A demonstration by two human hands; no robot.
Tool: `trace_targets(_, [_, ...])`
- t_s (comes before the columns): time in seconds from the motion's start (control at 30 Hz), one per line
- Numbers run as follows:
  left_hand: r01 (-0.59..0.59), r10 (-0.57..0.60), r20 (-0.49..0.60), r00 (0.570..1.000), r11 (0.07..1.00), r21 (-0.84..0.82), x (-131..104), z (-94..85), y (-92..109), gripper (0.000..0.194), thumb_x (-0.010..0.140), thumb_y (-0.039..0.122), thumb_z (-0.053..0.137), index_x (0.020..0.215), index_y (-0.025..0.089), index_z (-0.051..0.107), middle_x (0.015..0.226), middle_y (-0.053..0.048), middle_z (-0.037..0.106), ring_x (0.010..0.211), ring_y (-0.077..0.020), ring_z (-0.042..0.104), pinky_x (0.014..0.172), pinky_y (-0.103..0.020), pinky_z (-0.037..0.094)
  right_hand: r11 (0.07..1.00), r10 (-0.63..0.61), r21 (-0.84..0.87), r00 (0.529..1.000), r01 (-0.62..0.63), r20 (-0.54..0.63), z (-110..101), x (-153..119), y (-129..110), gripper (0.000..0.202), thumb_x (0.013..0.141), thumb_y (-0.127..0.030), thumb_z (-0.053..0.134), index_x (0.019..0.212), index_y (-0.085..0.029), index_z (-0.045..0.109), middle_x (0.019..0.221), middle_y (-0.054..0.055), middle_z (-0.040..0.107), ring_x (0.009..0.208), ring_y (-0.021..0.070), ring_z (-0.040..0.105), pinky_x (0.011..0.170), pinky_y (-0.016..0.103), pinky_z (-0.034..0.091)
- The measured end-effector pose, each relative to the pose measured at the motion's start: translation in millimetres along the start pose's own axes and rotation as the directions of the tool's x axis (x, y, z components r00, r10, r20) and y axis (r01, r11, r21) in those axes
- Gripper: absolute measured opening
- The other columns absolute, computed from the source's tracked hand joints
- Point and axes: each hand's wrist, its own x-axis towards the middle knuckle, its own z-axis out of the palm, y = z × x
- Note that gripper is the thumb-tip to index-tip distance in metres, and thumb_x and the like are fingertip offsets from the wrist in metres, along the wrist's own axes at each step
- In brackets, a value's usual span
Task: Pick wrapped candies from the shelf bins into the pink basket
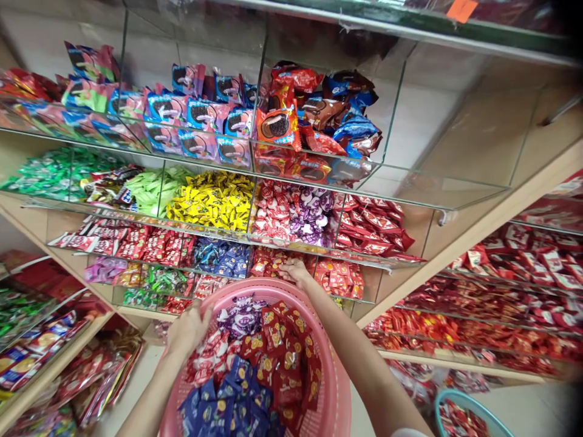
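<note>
A round pink plastic basket fills the lower middle, tilted toward me. My left hand grips its left rim. Inside lie blue-wrapped candies, red-wrapped candies, red-and-white candies and purple-and-white candies. Beyond the far rim, my right hand reaches into a low shelf compartment. Its fingers are stretched out at the red-wrapped candies there, and no candy shows between them. Left of that compartment are blue-wrapped candies.
Glass-fronted shelves hold yellow candies, green candies and packaged cookies. A glass shelf edge runs above my right hand. More red packets line the right-hand shelves. A teal basket stands on the floor.
</note>
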Motion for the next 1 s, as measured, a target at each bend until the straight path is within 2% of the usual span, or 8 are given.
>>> trace_targets(0.2, [-0.013, 0.013, 0.006, 1.000, 1.000, -0.003, 1, 2.6, 1, 0.060, 0.083, 0.052, 0.018, 0.116, 0.012, 0.049, 0.096, -0.020, 0.066, 0.089, -0.0349, 0.062, 0.071, -0.041, 0.044, 0.983, -0.182, 0.026, 0.977, 0.181, 0.113, -27, -73, 2, 0.036, 0.060, -0.026, 0.075, 0.073, -0.020, 0.042, 0.046, -0.008, 0.052, 0.042, 0.0073, 0.052, 0.041, 0.015, 0.038])
trace_targets(0.3, [-0.006, 0.006, 0.007, 1.000, 1.000, -0.001, 3, 4.1, 0, 0.063, 0.083, 0.053, 0.017, 0.118, 0.011, 0.047, 0.097, -0.020, 0.066, 0.089, -0.0348, 0.062, 0.072, -0.041, 0.044, 0.957, -0.275, 0.005, 0.906, 0.289, 0.322, -48, -118, 15, 0.034, 0.064, -0.034, 0.071, 0.075, -0.020, 0.042, 0.049, -0.008, 0.052, 0.044, 0.0076, 0.051, 0.043, 0.017, 0.037])
trace_targets(0.4, [0.006, -0.006, 0.016, 1.000, 1.000, 0.011, 3, 3.9, -1, 0.063, 0.082, 0.054, 0.018, 0.120, 0.011, 0.046, 0.099, -0.020, 0.065, 0.090, -0.0350, 0.061, 0.072, -0.041, 0.044, 0.952, -0.254, -0.068, 0.892, 0.299, 0.375, -65, -150, 32, 0.032, 0.067, -0.036, 0.068, 0.074, -0.020, 0.042, 0.048, -0.010, 0.046, 0.041, 0.0060, 0.045, 0.042, 0.017, 0.033])
trace_targets(0.53, [-0.012, 0.011, 0.026, 1.000, 1.000, 0.009, 2, 2.0, -1, 0.064, 0.083, 0.053, 0.016, 0.121, 0.010, 0.045, 0.099, -0.020, 0.065, 0.092, -0.0346, 0.061, 0.073, -0.040, 0.044, 0.947, -0.195, -0.173, 0.915, 0.269, 0.354, -72, -169, 50, 0.029, 0.071, -0.036, 0.064, 0.072, -0.020, 0.039, 0.050, -0.010, 0.044, 0.042, 0.0064, 0.043, 0.042, 0.018, 0.030])
trace_targets(0.73, [-0.021, 0.021, 0.024, 1.000, 1.000, 0.006, 1, 0.1, -1, 0.066, 0.083, 0.054, 0.016, 0.121, 0.009, 0.045, 0.096, -0.022, 0.066, 0.090, -0.0358, 0.062, 0.071, -0.040, 0.043, 0.916, -0.107, -0.354, 0.964, 0.190, 0.242, -71, -173, 66, 0.025, 0.071, -0.032, 0.057, 0.070, -0.022, 0.035, 0.051, -0.008, 0.046, 0.044, 0.0121, 0.051, 0.043, 0.022, 0.034])
trace_targets(0.83, [-0.029, 0.028, 0.047, 0.999, 1.000, 0.003, 5, -1.1, -3, 0.064, 0.083, 0.053, 0.016, 0.117, 0.011, 0.050, 0.095, -0.022, 0.067, 0.089, -0.0355, 0.062, 0.070, -0.040, 0.044, 0.759, -0.238, -0.589, 0.960, 0.278, 0.148, -74, -178, 67, 0.019, 0.073, -0.031, 0.055, 0.072, -0.022, 0.039, 0.053, -0.006, 0.049, 0.047, 0.0129, 0.050, 0.046, 0.023, 0.031])
trace_targets(0.93, [-0.076, 0.077, 0.087, 0.993, 0.997, -0.008, 14, -2.1, -12, 0.059, 0.083, 0.049, 0.018, 0.113, 0.013, 0.053, 0.096, -0.020, 0.067, 0.092, -0.0341, 0.062, 0.075, -0.041, 0.044, 0.575, -0.384, -0.767, 0.922, 0.286, 0.057, -79, -187, 63, 0.012, 0.079, -0.033, 0.050, 0.078, -0.022, 0.045, 0.056, -0.003, 0.052, 0.053, 0.0154, 0.051, 0.053, 0.026, 0.033])
trace_targets(1.0, [-0.131, 0.136, 0.112, 0.984, 0.990, -0.057, 23, -1.1, -22, 0.056, 0.082, 0.047, 0.022, 0.116, 0.014, 0.052, 0.102, -0.018, 0.066, 0.097, -0.0317, 0.060, 0.080, -0.039, 0.043, 0.526, -0.478, -0.804, 0.879, 0.278, -0.009, -83, -193, 64, 0.015, 0.081, -0.036, 0.047, 0.083, -0.022, 0.049, 0.071, 0.003, 0.057, 0.068, 0.0191, 0.055, 0.063, 0.029, 0.038])
